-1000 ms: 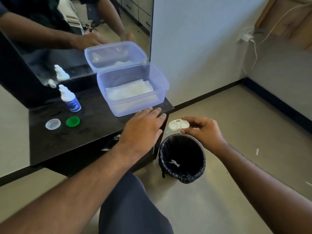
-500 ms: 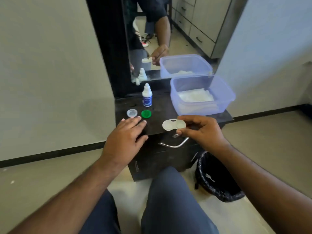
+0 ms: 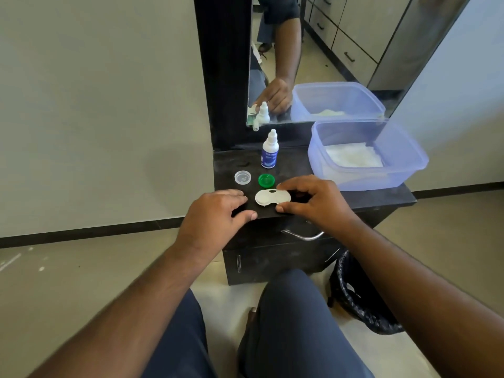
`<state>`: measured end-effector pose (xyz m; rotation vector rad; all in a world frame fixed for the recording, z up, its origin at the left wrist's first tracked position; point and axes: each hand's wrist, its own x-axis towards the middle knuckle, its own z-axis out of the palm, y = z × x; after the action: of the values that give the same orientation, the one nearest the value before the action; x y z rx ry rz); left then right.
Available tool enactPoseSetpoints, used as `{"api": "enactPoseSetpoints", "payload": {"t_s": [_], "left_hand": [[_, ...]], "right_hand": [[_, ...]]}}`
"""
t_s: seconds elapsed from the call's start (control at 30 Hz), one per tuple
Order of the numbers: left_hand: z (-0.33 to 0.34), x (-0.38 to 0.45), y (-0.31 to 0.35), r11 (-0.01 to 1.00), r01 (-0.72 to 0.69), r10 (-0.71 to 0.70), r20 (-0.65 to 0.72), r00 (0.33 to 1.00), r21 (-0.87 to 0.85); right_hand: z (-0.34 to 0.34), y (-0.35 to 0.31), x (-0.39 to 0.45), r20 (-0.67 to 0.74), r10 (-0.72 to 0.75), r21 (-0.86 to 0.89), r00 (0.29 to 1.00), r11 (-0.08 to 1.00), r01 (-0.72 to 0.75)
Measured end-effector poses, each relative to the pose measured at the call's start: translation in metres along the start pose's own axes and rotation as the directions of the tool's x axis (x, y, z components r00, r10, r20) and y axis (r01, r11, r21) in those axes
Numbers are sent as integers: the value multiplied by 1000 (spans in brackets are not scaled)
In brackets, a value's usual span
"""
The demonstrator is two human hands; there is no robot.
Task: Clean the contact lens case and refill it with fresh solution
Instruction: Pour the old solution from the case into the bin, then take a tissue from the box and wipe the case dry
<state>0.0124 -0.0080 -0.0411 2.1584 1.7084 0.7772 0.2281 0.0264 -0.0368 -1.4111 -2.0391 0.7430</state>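
Right hand pinches case flat at counter front edge, long axis left-right; left hand loosely curled, empty.

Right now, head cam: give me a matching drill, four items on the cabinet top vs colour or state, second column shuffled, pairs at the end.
Things:
1. contact lens case
2. solution bottle
3. screw cap beside the bottle
4. plastic tub

Colour or state:
A. green, lying loose
B. translucent blue, white tissue inside
C. white, pinched by the right hand
D. standing upright, blue label, white nozzle

Pairs: 1-C, 2-D, 3-A, 4-B
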Motion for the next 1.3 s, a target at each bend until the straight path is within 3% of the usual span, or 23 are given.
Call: {"api": "enactPoseSetpoints", "payload": {"t_s": [0.37, 0.8, 0.93, 1.1, 1.2, 1.3], "left_hand": [[-6, 4, 3, 1000, 23, -23, 2, 1000, -9], [-16, 9, 10, 994, 95, -89, 99, 991, -49], [-17, 15, 12, 985, 127, -124, 28, 992, -119], [-17, 33, 26, 980, 77, -92, -75, 993, -185], [-11, 45, 41, 974, 22, -40, -76, 996, -224], [-1, 58, 62, 961, -36, 17, -72, 997, -273]], "right_hand": [[-3, 4, 4, 37, 44, 49, 998, 998, -46], [-6, -1, 5, 93, 80, 48, 992, 995, -84], [-4, 0, 4, -35, 130, 168, 991, 978, -122], [-5, -7, 0, -111, 109, 186, 988, 979, -87], [-21, -18, -5, -269, 22, 200, 963, 979, 33], [-57, -23, -5, -436, 27, 189, 900, 980, 62]]}}
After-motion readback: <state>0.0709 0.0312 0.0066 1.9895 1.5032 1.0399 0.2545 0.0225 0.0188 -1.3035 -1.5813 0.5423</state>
